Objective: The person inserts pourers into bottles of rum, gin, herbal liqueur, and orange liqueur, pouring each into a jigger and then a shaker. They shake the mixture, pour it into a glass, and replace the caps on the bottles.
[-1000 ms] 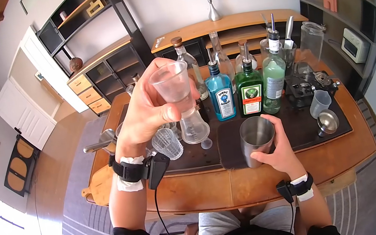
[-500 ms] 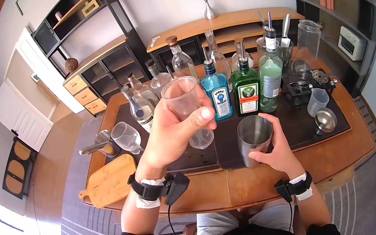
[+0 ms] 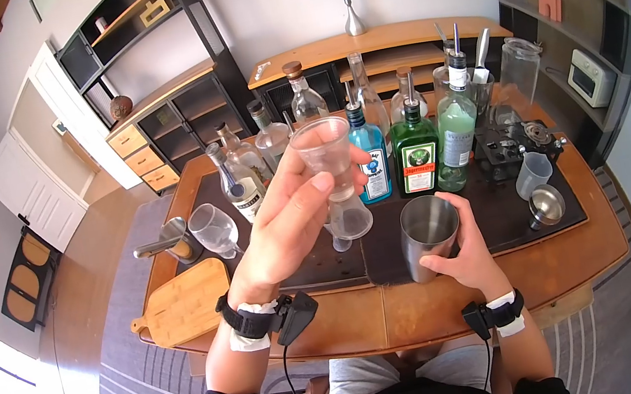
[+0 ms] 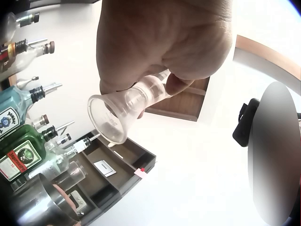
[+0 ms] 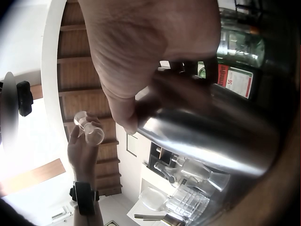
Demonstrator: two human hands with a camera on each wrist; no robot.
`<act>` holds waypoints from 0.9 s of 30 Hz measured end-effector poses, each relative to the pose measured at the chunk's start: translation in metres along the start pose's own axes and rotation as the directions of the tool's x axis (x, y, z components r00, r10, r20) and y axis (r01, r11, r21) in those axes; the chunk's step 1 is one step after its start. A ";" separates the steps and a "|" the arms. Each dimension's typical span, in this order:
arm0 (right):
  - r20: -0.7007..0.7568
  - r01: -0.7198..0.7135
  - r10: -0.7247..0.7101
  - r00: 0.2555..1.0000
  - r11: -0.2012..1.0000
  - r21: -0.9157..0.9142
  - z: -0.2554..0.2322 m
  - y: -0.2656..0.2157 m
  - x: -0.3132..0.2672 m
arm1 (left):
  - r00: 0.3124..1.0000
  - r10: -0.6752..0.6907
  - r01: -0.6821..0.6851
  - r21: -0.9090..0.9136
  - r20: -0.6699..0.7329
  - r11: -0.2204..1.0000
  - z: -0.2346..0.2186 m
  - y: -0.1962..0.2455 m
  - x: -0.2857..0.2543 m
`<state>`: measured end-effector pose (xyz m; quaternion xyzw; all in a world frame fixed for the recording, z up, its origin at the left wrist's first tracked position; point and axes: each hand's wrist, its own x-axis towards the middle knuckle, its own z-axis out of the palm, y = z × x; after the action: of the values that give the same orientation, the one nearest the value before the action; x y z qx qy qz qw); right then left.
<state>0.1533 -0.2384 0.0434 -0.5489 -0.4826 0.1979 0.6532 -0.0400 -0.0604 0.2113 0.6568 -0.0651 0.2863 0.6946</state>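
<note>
A clear plastic double-ended jigger [image 3: 321,146] is raised above the table in my left hand [image 3: 280,232], pinched at its waist between thumb and fingers. Its wide upper cup faces up, and the lower cup shows beneath the fingers. In the left wrist view the rim of the jigger [image 4: 110,123] points toward the lower left. My right hand [image 3: 470,246] grips a metal shaker tin [image 3: 427,249] around its right side, mouth up, at the near part of the dark mat. The jigger is up and to the left of the tin.
Behind the hands stand a blue gin bottle [image 3: 370,158], a green Jägermeister bottle [image 3: 416,155] and a pale green bottle [image 3: 454,128]. To the left are a stemmed glass [image 3: 212,229] and a wooden board [image 3: 187,302]. At right sit a plastic measuring cup [image 3: 532,171] and a metal strainer [image 3: 546,204].
My left hand has moved right and slightly down with the jigger, uncovering the bottles and stemmed glass at left. The right hand and shaker tin have stayed nearly still.
</note>
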 end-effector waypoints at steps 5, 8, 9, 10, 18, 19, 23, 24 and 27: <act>0.002 0.006 -0.006 1.000 1.000 0.021 0.000 0.000 0.000 | 0.998 0.025 -0.025 -0.001 0.060 1.000 -0.011 0.001 -0.003; 0.018 0.008 -0.008 1.000 1.000 0.004 -0.001 0.000 0.001 | 0.996 0.076 -0.075 -0.032 0.046 0.997 -0.016 -0.002 0.000; 0.017 0.005 -0.005 1.000 1.000 0.002 -0.001 0.000 0.001 | 0.995 0.098 -0.097 -0.042 0.028 0.994 -0.016 -0.003 0.000; 0.017 0.001 -0.001 1.000 1.000 0.001 -0.002 0.000 0.001 | 0.996 0.091 -0.090 -0.049 0.022 0.995 -0.016 -0.002 0.000; 0.024 0.020 -0.020 1.000 1.000 -0.007 -0.002 0.000 0.001 | 0.995 0.096 -0.096 -0.026 -0.006 0.995 -0.019 0.004 0.001; 0.023 0.020 -0.020 1.000 1.000 -0.005 -0.002 -0.001 0.001 | 0.995 0.097 -0.097 -0.028 -0.005 0.995 -0.020 0.004 0.001; 0.015 0.007 -0.008 1.000 1.000 0.023 -0.002 0.000 0.000 | 0.994 0.108 -0.109 -0.027 -0.025 0.994 -0.022 0.003 0.002; 0.008 0.007 -0.007 1.000 0.999 0.034 -0.001 0.000 0.000 | 0.993 0.113 -0.114 -0.025 -0.036 0.993 -0.022 0.003 0.002; 0.015 0.017 -0.018 1.000 1.000 0.011 -0.003 0.003 0.000 | 0.994 0.107 -0.108 -0.022 -0.030 0.994 -0.022 0.005 0.002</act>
<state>0.1563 -0.2388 0.0410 -0.5396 -0.4913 0.1990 0.6541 -0.0470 -0.0385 0.2140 0.6398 -0.0938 0.3319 0.6869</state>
